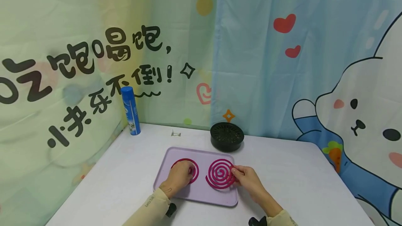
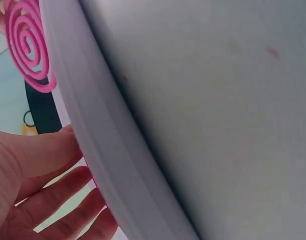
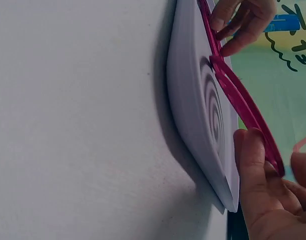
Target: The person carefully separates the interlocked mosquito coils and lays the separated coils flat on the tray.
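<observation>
Two magenta mosquito coils are at a lilac tray (image 1: pixel 201 196). My right hand (image 1: pixel 251 180) pinches the right coil (image 1: pixel 221 173) by its outer edge. In the right wrist view this coil (image 3: pixel 245 107) is tilted, its near side raised above the tray with a spiral shadow beneath. My left hand (image 1: pixel 179 176) reaches down over the left coil (image 1: pixel 197 172) and hides much of it. In the left wrist view the left fingers (image 2: pixel 58 192) are spread, their tips touching the flat coil, which the tray's rim mostly hides.
Behind the tray stands a round black vented holder (image 1: pixel 226 137). A small metal stand (image 1: pixel 176 134) lies near the back edge of the white table (image 1: pixel 282 170). At the back left is a blue spray can (image 1: pixel 131 112). Printed curtains (image 1: pixel 251 62) hang behind.
</observation>
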The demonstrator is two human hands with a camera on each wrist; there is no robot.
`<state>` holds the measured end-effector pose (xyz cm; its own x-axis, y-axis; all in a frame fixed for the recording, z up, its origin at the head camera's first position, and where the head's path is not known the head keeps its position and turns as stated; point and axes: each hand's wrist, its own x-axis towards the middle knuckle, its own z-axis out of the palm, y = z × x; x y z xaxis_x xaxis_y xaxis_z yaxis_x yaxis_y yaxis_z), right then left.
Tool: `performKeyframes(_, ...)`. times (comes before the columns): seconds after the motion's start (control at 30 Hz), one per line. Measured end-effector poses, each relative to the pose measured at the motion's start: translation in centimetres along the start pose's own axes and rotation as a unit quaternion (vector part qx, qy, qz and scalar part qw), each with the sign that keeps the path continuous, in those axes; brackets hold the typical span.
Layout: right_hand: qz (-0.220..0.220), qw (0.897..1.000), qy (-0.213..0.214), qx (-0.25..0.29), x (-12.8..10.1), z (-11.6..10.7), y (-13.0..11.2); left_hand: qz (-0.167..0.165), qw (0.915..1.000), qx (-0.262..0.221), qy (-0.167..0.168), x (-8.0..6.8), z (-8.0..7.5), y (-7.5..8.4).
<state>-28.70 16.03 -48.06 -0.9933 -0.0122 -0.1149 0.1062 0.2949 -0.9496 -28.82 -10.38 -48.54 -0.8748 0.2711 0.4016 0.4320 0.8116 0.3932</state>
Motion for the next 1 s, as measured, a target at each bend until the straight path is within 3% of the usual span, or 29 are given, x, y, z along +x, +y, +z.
performKeyframes(0.2, 0.0, 1.0, -0.004, 0.0, 0.1, -0.1, 0.0, 0.005, 0.9999, 0.007, -0.005, 0.0, 0.1, -0.6)
performKeyframes(0.5, -0.006, 0.999, 0.037, -0.005, 0.0, 0.5, -0.3, -0.009, 0.9999, -0.006, -0.012, -0.3, -0.4, -1.0)
performKeyframes(0.63, -0.009, 0.998, 0.062, -0.002, 0.1, 0.8, -0.3, -0.011, 0.9999, 0.0, 0.005, -0.2, -0.4, -0.7)
performKeyframes(0.73, -0.009, 0.997, 0.079, -0.008, 0.2, 1.0, -0.2, -0.002, 0.9996, -0.028, 0.01, 0.1, -0.2, 0.1)
performKeyframes(0.83, -0.012, 0.996, 0.089, -0.014, 0.3, 1.0, -0.2, 0.006, 0.9971, -0.075, -0.016, 0.3, 0.1, 1.3)
performKeyframes(1.0, -0.007, 0.996, 0.086, -0.008, 0.3, 1.3, -0.1, -0.035, 0.9882, -0.125, -0.082, 0.2, 0.9, 2.6)
